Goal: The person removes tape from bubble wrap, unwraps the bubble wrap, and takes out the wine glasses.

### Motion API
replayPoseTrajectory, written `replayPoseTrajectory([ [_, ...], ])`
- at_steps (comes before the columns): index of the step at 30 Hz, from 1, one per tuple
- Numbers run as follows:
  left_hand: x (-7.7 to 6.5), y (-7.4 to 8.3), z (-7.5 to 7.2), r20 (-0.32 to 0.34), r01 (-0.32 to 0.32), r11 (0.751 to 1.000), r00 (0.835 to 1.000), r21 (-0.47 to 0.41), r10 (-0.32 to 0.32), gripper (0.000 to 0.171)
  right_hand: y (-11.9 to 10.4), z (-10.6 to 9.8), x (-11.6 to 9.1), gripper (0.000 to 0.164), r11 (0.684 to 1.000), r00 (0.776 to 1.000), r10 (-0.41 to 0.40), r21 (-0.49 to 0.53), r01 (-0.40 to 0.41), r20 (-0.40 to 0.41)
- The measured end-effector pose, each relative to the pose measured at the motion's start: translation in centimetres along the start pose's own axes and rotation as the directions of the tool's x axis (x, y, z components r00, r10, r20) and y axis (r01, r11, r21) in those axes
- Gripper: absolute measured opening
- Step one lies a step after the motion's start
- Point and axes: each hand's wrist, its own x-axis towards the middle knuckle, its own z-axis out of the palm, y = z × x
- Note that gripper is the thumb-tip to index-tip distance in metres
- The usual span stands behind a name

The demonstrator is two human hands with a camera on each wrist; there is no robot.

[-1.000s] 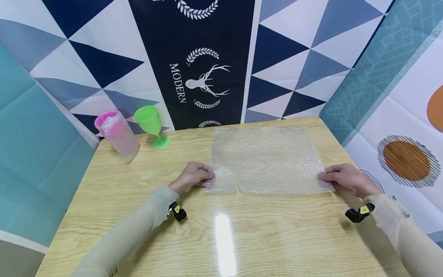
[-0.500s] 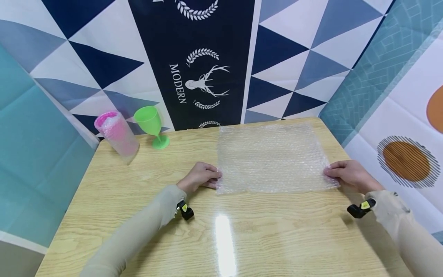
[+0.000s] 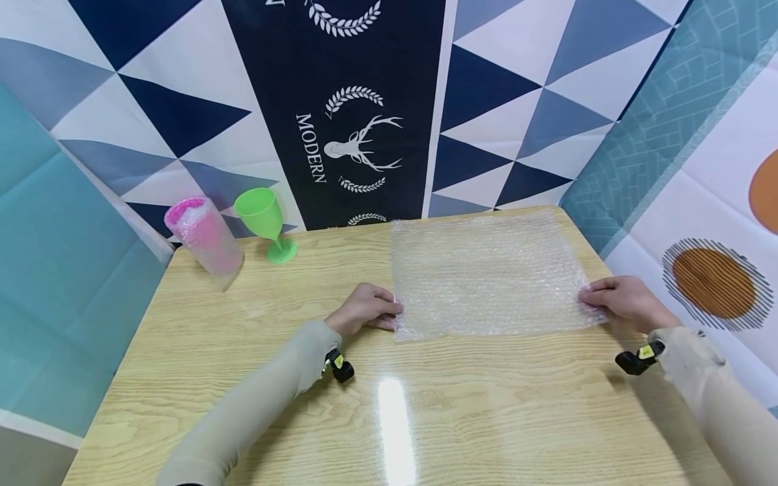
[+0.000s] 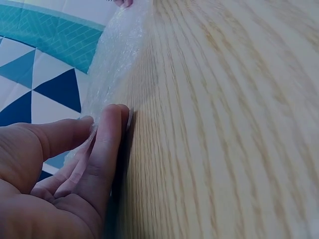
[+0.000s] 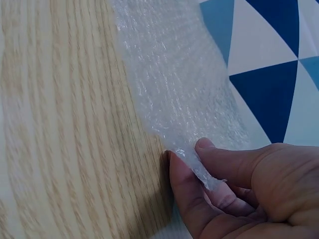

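Observation:
A clear sheet of bubble wrap lies spread over the back right of the wooden table. My left hand pinches its left edge near the front corner; in the left wrist view the thumb and fingers of that hand meet at the film. At the front right corner, my right hand holds the sheet between thumb and fingers. The right wrist view shows the bubble wrap running away from the right hand, its corner poking out past the thumb.
A green plastic goblet stands at the back left of the table. Beside it is a pink cup wrapped in bubble wrap. Patterned cloth walls rise behind and at both sides.
Both hands have shifted to the right, carrying the bubble wrap with them. Its front edge, notched near the left at first, now lies straighter. The goblet and wrapped cup have stayed put.

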Motion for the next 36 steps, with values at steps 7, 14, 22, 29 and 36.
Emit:
replayPoseTrajectory([
  [7,0.8,0.3,1.1,0.002,-0.006,1.000,1.000,0.023,0.006,0.023,0.4,-0.8,0.4,0.036,0.999,1.000,0.002,0.052,-0.001,-0.012],
  [14,1.6,0.6,2.0,0.000,0.008,0.999,1.000,0.037,-0.008,0.021,1.0,-1.7,0.9,0.032,0.997,0.999,-0.024,0.067,0.026,-0.034],
  [22,2.2,0.9,2.9,0.003,-0.003,0.997,1.000,0.077,0.003,0.016,1.3,-2.7,1.4,0.024,0.999,0.998,-0.021,0.029,0.023,-0.054],
  [29,2.8,1.2,4.0,0.002,-0.011,0.994,1.000,0.108,0.011,0.011,1.1,-3.3,1.8,0.025,1.000,0.997,-0.017,-0.020,0.015,-0.073],
  [36,3.0,1.3,4.7,-0.005,-0.019,0.993,1.000,0.116,0.020,0.012,1.3,-3.9,2.2,0.037,0.994,0.995,-0.017,-0.112,0.006,-0.097],
])
